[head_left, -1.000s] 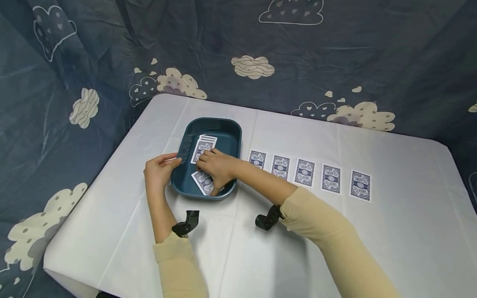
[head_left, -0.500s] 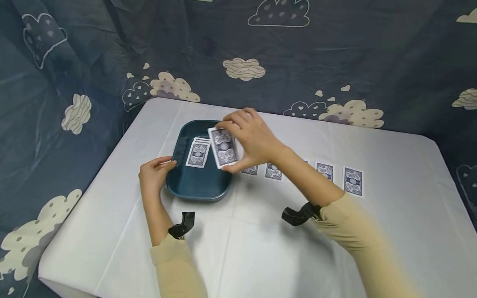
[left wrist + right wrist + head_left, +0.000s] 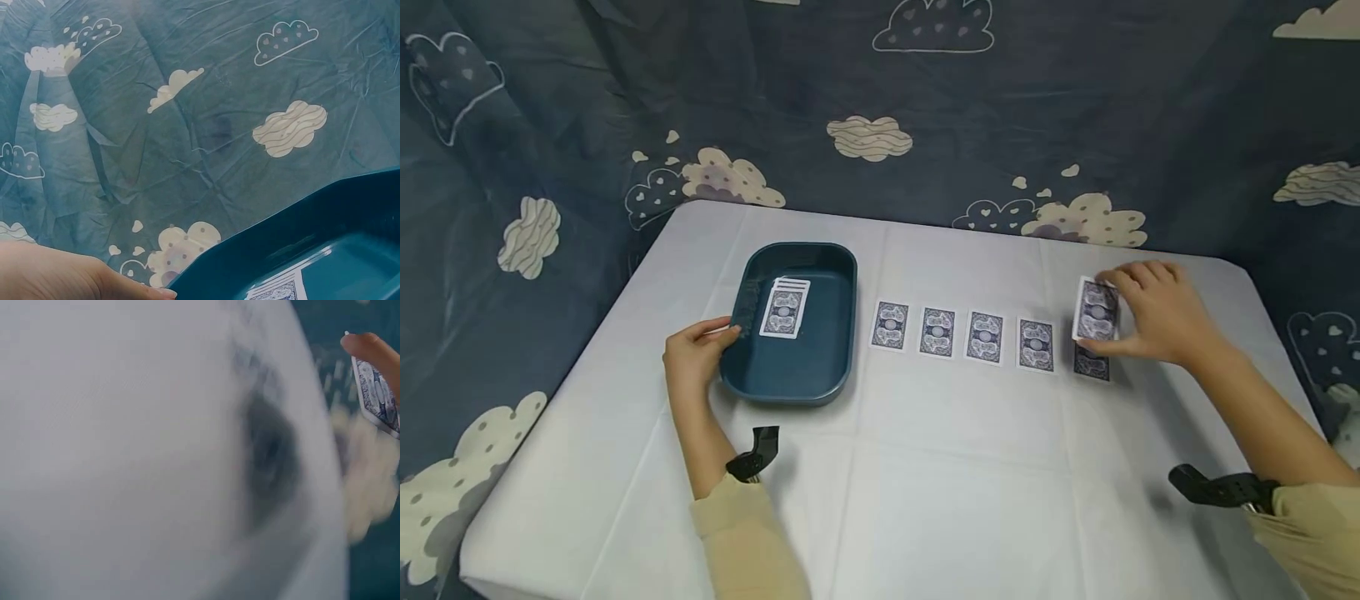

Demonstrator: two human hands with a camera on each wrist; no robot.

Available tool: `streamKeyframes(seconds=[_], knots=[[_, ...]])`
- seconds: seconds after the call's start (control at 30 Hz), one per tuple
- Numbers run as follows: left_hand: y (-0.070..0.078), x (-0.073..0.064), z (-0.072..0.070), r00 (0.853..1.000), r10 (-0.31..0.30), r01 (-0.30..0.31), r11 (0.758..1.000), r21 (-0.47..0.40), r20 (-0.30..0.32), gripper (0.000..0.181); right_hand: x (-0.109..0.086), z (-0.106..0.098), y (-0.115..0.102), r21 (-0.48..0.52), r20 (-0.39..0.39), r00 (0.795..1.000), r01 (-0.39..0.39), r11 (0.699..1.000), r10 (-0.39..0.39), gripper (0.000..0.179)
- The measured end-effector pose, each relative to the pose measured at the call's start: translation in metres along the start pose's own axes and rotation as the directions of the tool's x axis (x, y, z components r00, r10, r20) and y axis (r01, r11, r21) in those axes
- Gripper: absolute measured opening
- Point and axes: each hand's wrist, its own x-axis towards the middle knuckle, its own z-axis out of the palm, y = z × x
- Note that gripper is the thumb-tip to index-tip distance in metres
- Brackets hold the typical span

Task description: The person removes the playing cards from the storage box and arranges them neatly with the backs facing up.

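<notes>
My right hand (image 3: 1165, 312) pinches a blue-backed playing card (image 3: 1096, 310) by its long ends, thumb at the near end and fingers at the far end. Whether more cards lie under it, I cannot tell. It hovers over the rightmost card (image 3: 1092, 364) of a row, partly covering it. In the right wrist view, the thumb (image 3: 375, 353) lies across the held playing card (image 3: 375, 394). My left hand (image 3: 696, 354) grips the left rim of a dark teal tray (image 3: 786, 379). Inside the tray is a fanned pile of face-down cards (image 3: 784, 310).
Several face-down cards, among them one nearest the tray (image 3: 890, 325), lie spaced out in a row to its right. A white cloth (image 3: 955, 500) covers the table. Dark cloud-print fabric (image 3: 760, 92) hangs behind and to the left.
My right hand has lifted the playing card out of the tray and carried it right, to above the row's far end. The left hand has stayed at the tray rim.
</notes>
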Motion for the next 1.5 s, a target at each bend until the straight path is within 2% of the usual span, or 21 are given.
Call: streamKeyframes(seconds=[0.17, 0.3, 0.47, 0.6, 0.7, 0.77, 0.83, 0.9, 1.0, 1.1, 1.23, 1.33, 1.43, 1.5], knots=[[-0.004, -0.002, -0.007, 1.0, -0.021, 0.021, 1.0, -0.016, -0.011, 0.033, -0.046, 0.024, 0.034, -0.009, 0.111, 0.991, -0.075, 0.997, 0.076, 0.096], [-0.007, -0.001, -0.008, 1.0, -0.028, 0.028, 0.999, -0.02, -0.012, 0.034, -0.061, 0.034, 0.046, -0.023, 0.164, 0.982, -0.089, 0.996, 0.092, 0.097], [-0.007, 0.001, -0.008, 0.999, -0.015, 0.014, 0.999, -0.037, -0.028, 0.033, -0.063, 0.042, 0.053, 0.012, 0.217, 0.97, -0.113, 0.994, 0.107, 0.093], [-0.006, 0.001, -0.008, 0.999, -0.019, 0.017, 0.999, -0.051, -0.033, 0.034, -0.061, 0.046, 0.055, 0.032, 0.218, 0.969, -0.127, 0.991, 0.117, 0.092], [-0.006, 0.002, -0.009, 0.999, -0.023, 0.021, 0.998, -0.053, -0.032, 0.034, -0.054, 0.045, 0.048, 0.044, 0.163, 0.979, -0.128, 0.991, 0.119, 0.089], [-0.005, 0.003, -0.009, 0.999, -0.022, 0.02, 0.998, -0.054, -0.032, 0.033, -0.043, 0.043, 0.039, 0.066, 0.075, 0.992, -0.106, 0.992, 0.101, 0.085], [-0.005, 0.004, -0.009, 0.999, -0.019, 0.017, 0.998, -0.052, -0.031, 0.033, -0.028, 0.041, 0.025, 0.098, -0.025, 0.997, -0.074, 0.992, 0.076, 0.08], [-0.005, 0.004, -0.01, 0.999, -0.017, 0.016, 0.999, -0.048, -0.029, 0.034, -0.008, 0.039, 0.008, 0.125, -0.11, 0.993, -0.03, 0.992, 0.044, 0.075], [-0.005, 0.006, -0.01, 0.999, -0.017, 0.015, 0.999, -0.041, -0.038, 0.033, 0.028, 0.039, -0.025, 0.178, -0.196, 0.981, 0.043, 0.983, -0.007, 0.074], [-0.008, 0.009, -0.008, 0.998, -0.016, 0.014, 0.999, -0.04, -0.054, 0.032, 0.066, 0.042, -0.064, 0.222, -0.251, 0.966, 0.113, 0.969, -0.055, 0.08], [-0.014, 0.016, -0.004, 0.998, -0.017, 0.015, 0.999, -0.037, -0.065, 0.031, 0.112, 0.042, -0.127, 0.244, -0.275, 0.954, 0.185, 0.952, -0.115, 0.087], [-0.017, 0.018, 0.0, 0.998, -0.006, 0.005, 0.999, -0.032, -0.058, 0.031, 0.14, 0.038, -0.175, 0.239, -0.298, 0.938, 0.252, 0.938, -0.176, 0.088], [-0.019, 0.02, 0.005, 0.998, 0.004, -0.005, 1.0, -0.028, -0.057, 0.031, 0.16, 0.034, -0.222, 0.237, -0.311, 0.922, 0.311, 0.92, -0.232, 0.09], [-0.019, 0.02, 0.009, 0.999, 0.012, -0.013, 1.0, -0.016, -0.041, 0.03, 0.168, 0.032, -0.248, 0.227, -0.286, 0.92, 0.336, 0.914, -0.267, 0.092]])
